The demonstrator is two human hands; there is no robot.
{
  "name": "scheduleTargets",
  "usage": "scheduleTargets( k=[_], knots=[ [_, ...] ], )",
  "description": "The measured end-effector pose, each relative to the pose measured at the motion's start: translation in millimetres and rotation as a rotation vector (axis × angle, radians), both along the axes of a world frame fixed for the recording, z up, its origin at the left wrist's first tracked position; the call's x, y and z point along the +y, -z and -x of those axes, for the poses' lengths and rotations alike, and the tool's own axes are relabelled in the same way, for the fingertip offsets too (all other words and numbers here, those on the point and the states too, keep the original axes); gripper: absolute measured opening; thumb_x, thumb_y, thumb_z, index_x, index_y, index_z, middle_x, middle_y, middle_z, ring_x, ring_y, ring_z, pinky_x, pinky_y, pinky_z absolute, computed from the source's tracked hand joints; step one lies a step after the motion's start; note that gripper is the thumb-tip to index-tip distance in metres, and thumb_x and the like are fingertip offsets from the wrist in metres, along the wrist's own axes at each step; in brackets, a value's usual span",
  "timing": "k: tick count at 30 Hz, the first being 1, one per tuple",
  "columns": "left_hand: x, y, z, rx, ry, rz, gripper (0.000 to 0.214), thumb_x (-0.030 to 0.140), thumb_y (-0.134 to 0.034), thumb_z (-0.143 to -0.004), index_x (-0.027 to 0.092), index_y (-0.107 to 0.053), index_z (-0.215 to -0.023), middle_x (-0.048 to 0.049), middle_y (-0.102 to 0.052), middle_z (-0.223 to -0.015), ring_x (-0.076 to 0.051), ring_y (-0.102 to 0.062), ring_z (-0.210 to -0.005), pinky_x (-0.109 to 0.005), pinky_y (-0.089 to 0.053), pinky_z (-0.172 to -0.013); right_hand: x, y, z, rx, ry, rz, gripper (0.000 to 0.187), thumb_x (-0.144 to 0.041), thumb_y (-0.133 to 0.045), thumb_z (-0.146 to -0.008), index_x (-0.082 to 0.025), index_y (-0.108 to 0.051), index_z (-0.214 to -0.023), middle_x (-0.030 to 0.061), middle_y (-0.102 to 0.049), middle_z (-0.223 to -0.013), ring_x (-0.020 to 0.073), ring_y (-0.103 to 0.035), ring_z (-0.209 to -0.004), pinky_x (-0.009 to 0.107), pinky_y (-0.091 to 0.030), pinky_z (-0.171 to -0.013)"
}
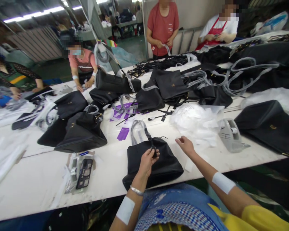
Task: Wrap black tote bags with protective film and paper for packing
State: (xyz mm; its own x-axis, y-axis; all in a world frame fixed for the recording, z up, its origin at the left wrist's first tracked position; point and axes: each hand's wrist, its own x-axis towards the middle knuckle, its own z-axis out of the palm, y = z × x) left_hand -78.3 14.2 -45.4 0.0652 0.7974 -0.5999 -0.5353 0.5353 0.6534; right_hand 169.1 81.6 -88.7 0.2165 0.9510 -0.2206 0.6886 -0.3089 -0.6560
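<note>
A black handbag (162, 166) lies on the table right in front of me, its plastic-wrapped handles (137, 130) pointing away. My left hand (148, 160) rests over the bag, with its fingers closed on a small black hang tag (154, 152) by the handle's base. To the right of the bag, my right hand (186, 146) is raised with the fingertips pinched together; whatever may be between them is too small to tell. Just beyond that hand sits a heap of thin white plastic wrapping (195, 120).
A grey tape dispenser (231, 134) stands at the right, beside another black bag (267, 123). At the left lie a phone (84, 173) and black bags (82, 133). More bags (170, 85) fill the table's middle. Several co-workers stand around, one in a red shirt (163, 22).
</note>
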Motion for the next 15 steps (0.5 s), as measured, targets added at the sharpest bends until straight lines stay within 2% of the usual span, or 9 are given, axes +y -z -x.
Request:
scheduleTargets(
  k=[2, 4, 7, 10, 12, 15],
  knots=[
    [-1, -3.4, -8, -0.040, -0.064, 0.012, 0.031, 0.032, -0.076, -0.076, 0.013, -0.065, -0.097, -0.0151, -0.068, -0.108, -0.020, -0.068, -0.091, -0.031, -0.055, -0.079, -6, -20.3, 19, 0.141, -0.091, -0.038, 0.029, -0.051, -0.058, -0.078, -0.022, -0.055, -0.084, 0.0044, -0.068, -0.080, 0.0234, -0.065, -0.079, 0.033, -0.049, -0.070],
    [-4, -4.8, -19, -0.041, -0.131, 0.010, 0.031, 0.034, -0.075, -0.076, 0.013, -0.064, -0.096, -0.0148, -0.068, -0.110, -0.021, -0.068, -0.094, -0.033, -0.054, -0.082, -18, -34.8, 43, 0.407, -0.205, -0.024, 0.031, -0.051, -0.062, -0.075, -0.023, -0.054, -0.088, 0.0026, -0.069, -0.080, 0.0219, -0.066, -0.076, 0.031, -0.051, -0.066],
    [-10, -3.5, -35, 0.128, -0.205, -0.049, 0.030, 0.040, -0.070, -0.079, 0.015, -0.062, -0.094, -0.0109, -0.069, -0.100, -0.019, -0.066, -0.088, -0.031, -0.052, -0.079, -39, -43.6, 73, 0.664, -0.315, 0.057, 0.029, -0.044, -0.066, -0.072, -0.023, -0.052, -0.087, 0.0024, -0.069, -0.079, 0.0214, -0.067, -0.076, 0.031, -0.051, -0.067],
    [-15, 1.1, -47, 0.498, -0.265, -0.133, 0.028, 0.043, -0.060, -0.084, 0.016, -0.062, -0.090, -0.0069, -0.067, -0.089, -0.019, -0.062, -0.083, -0.029, -0.049, -0.078, -56, -40.2, 86, 0.619, -0.422, 0.114, 0.022, -0.038, -0.066, -0.071, -0.023, -0.051, -0.078, -0.0003, -0.065, -0.070, 0.0186, -0.063, -0.067, 0.029, -0.048, -0.062],
    [-17, 4.0, -52, 0.721, -0.284, -0.170, 0.027, 0.042, -0.055, -0.088, 0.017, -0.063, -0.092, -0.0076, -0.066, -0.091, -0.021, -0.060, -0.088, -0.031, -0.046, -0.085, -63, -35.7, 85, 0.609, -0.521, 0.133, 0.020, -0.034, -0.065, -0.071, -0.022, -0.049, -0.073, -0.0023, -0.061, -0.065, 0.0162, -0.059, -0.062, 0.027, -0.046, -0.058],
    [-17, 3.7, -56, 0.892, -0.304, -0.187, 0.024, 0.039, -0.054, -0.089, 0.019, -0.063, -0.097, -0.0096, -0.065, -0.098, -0.024, -0.059, -0.096, -0.034, -0.041, -0.094, -61, -32.7, 75, 0.688, -0.651, 0.180, 0.023, -0.035, -0.066, -0.071, -0.022, -0.048, -0.068, -0.0035, -0.056, -0.060, 0.0144, -0.054, -0.059, 0.026, -0.043, -0.056]
  ],
)
